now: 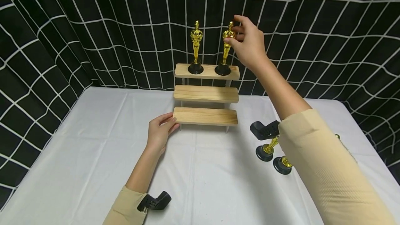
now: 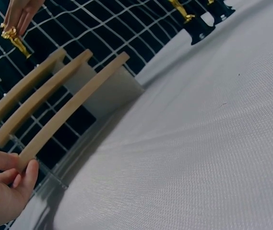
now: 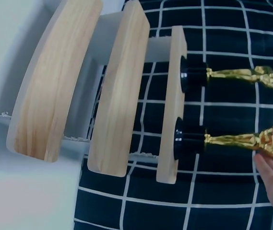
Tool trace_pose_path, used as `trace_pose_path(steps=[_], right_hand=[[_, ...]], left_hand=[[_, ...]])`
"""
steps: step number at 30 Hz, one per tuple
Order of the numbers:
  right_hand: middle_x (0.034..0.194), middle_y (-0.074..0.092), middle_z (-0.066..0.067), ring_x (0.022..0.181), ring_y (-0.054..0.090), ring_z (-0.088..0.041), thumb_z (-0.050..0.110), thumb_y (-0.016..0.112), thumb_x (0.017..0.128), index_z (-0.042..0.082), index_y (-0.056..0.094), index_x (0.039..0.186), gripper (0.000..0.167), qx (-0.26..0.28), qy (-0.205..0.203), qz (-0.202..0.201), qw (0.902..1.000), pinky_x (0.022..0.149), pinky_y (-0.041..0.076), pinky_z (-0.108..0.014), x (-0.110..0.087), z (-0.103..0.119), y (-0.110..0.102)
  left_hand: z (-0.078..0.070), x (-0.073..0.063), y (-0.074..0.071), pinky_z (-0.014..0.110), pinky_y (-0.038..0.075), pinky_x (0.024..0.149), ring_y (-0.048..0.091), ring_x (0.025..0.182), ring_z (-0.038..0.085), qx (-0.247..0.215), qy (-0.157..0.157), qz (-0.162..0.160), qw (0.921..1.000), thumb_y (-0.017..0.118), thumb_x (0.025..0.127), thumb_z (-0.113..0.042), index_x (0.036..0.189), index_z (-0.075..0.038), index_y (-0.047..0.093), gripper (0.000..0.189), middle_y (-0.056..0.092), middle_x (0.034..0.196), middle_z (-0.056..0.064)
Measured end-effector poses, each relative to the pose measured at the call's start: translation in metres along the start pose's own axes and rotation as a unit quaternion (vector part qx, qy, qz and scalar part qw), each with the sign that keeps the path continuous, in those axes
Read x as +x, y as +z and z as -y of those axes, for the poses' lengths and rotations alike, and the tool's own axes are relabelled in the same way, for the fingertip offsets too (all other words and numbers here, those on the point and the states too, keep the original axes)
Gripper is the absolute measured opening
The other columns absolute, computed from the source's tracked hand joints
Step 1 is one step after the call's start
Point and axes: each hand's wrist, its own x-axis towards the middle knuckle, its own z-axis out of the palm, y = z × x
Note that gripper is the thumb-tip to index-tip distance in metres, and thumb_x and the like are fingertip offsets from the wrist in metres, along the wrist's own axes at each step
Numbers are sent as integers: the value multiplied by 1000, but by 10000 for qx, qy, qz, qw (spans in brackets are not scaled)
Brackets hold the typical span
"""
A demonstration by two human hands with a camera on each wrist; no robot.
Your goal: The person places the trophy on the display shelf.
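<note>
A three-step wooden display stand (image 1: 206, 94) stands on the white cloth. My left hand (image 1: 160, 131) pinches the left end of its lowest board (image 2: 74, 108) between thumb and fingers. Up at the top board (image 3: 171, 110), my right hand (image 1: 248, 41) holds a gold trophy statuette (image 3: 237, 140) by its head and shoulders. This statuette's round black base (image 1: 223, 69) is upright on the right part of that board. To its left, a matching gold statuette (image 1: 196, 42) stands upright on the same board.
Two more statuettes lie on the cloth at right, their black bases (image 1: 264, 153) showing and the rest partly covered by the right sleeve (image 1: 331, 169). Black curtain with a white grid (image 1: 140, 37) hangs close behind the stand. The white table (image 1: 78, 141) extends on both sides.
</note>
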Motion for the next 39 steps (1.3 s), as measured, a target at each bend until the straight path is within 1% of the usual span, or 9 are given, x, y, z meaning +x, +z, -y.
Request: trace_pose_path(steps=[6, 10, 12, 21, 28, 33, 39], right_hand=[[164, 44, -17, 146, 50, -32, 15, 67, 106, 11, 28, 167, 73, 197, 93, 56, 9997, 122, 50, -41, -10, 6, -2], [169, 34, -17, 151, 44, -32, 16, 67, 106, 12, 23, 168, 76, 224, 191, 78, 9995, 124, 47, -40, -15, 9, -3], [170, 33, -16, 151, 44, -32, 17, 67, 106, 13, 22, 169, 77, 199, 226, 103, 9995, 124, 47, -42, -17, 10, -3], [171, 29, -16, 153, 40, -35, 20, 67, 106, 15, 20, 169, 79, 201, 219, 208, 9993, 126, 46, -46, -29, 6, -6], [172, 27, -17, 154, 37, -37, 17, 68, 106, 14, 19, 169, 80, 241, 101, 175, 9995, 128, 42, -48, -43, 2, -8], [172, 27, -18, 154, 37, -39, 14, 69, 105, 12, 20, 169, 80, 296, 20, 146, 9995, 127, 42, -52, -54, 0, -7], [172, 27, -19, 153, 37, -41, 14, 69, 105, 12, 22, 169, 80, 322, -110, 162, 9993, 126, 41, -55, -67, -4, -7]], left_hand=[[0, 1, 0, 18, 64, 93, 69, 88, 9, -22, -15, 3, 10000, 60, 104, 7, 139, 15, 57, 36, 54, 123, 21], [0, 1, 0, 18, 65, 92, 69, 87, 9, -40, -19, -6, 10000, 60, 104, 7, 139, 15, 57, 36, 54, 122, 20], [0, 1, 0, 18, 65, 92, 69, 87, 9, -49, -22, -11, 10000, 60, 104, 7, 139, 15, 57, 36, 54, 122, 20], [1, 1, -1, 18, 65, 92, 69, 86, 9, -4, 26, 17, 10000, 60, 104, 7, 139, 15, 57, 36, 54, 123, 21], [1, 1, 0, 18, 65, 92, 69, 87, 9, -1, 38, 21, 10000, 60, 104, 7, 139, 15, 57, 36, 55, 122, 21], [0, 1, 0, 18, 65, 91, 69, 86, 9, 3, 15, 2, 10000, 61, 104, 7, 138, 15, 57, 36, 55, 122, 20], [1, 1, 0, 19, 65, 91, 69, 87, 10, 43, -2, 3, 10000, 60, 104, 6, 138, 15, 57, 35, 54, 123, 21]])
